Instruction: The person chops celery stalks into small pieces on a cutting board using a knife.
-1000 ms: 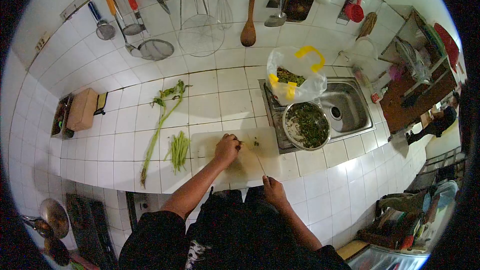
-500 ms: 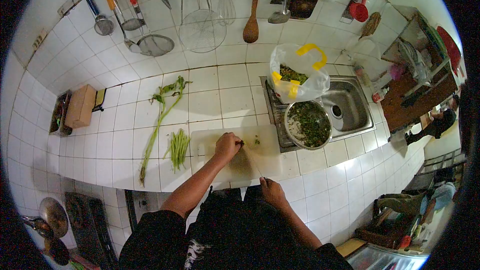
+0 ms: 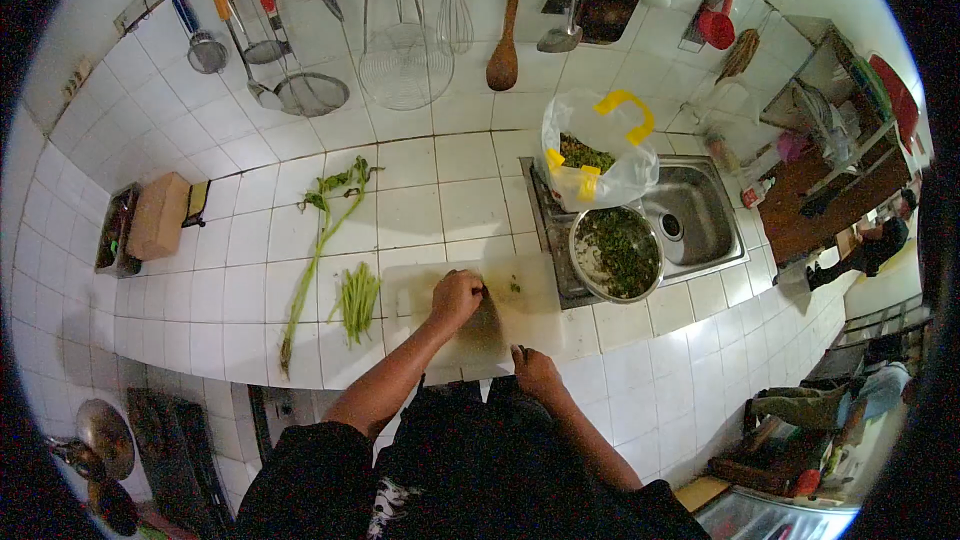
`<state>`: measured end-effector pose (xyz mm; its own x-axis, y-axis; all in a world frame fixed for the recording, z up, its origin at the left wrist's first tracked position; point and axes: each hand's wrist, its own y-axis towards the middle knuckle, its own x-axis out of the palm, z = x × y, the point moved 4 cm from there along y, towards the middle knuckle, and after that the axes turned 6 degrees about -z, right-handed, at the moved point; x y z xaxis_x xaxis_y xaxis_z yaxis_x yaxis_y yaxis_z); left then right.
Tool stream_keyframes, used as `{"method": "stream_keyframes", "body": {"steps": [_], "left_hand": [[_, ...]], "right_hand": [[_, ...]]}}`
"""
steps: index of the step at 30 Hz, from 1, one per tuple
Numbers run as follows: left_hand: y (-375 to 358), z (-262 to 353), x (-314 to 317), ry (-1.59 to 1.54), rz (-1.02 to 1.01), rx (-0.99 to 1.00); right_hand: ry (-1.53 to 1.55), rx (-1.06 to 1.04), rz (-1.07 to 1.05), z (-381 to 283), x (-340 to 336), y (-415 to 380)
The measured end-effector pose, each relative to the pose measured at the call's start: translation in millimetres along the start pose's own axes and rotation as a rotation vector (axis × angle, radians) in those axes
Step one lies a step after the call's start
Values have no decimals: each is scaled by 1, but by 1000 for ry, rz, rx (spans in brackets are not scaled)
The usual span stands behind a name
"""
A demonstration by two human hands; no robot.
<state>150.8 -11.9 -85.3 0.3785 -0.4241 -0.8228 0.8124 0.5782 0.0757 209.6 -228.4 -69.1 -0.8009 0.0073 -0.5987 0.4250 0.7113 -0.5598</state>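
Note:
My right hand (image 3: 538,373) is wrapped round the handle of a knife at the front edge of the cutting board (image 3: 540,290). The blade is faint against the pale board and runs up toward my left hand. Over the middle of the board, my left hand (image 3: 457,300) is closed, its fingertips close to the knife's tip; what they pinch is hidden. A few green bits (image 3: 515,284) lie on the board just right of it. Left of the board is a bunch of cut green stems (image 3: 358,302), and beyond it a long leafy stalk (image 3: 322,240).
A steel bowl (image 3: 652,275) of chopped greens stands beside the sink (image 3: 715,190). Behind it is a clear plastic bag (image 3: 610,145) with greens. A brown box (image 3: 160,215) stands at the far left. Utensils, including a wooden spoon (image 3: 503,65), hang on the wall.
My right hand has shifted slightly up and left with the knife. The left hand has stayed in nearly the same place, and the greens lie as before.

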Motion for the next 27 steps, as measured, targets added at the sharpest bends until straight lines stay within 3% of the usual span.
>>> {"method": "stream_keyframes", "body": {"steps": [6, 8, 15, 19, 27], "left_hand": [[-5, -2, 0, 2, -36, -32], [-10, 1, -1, -21, 47, 7], [-18, 6, 0, 12, 115, 47], [-10, -7, 8, -18, 58, -59], [-7, -3, 1, -59, 21, -111]], "right_hand": [[23, 80, 49, 8, -8, -27], [27, 122, 45, 11, -7, -30], [69, -36, 112, 17, -3, -26], [66, -156, 119, -1, -13, -39], [62, -68, 31, 9, -2, -18]]}}
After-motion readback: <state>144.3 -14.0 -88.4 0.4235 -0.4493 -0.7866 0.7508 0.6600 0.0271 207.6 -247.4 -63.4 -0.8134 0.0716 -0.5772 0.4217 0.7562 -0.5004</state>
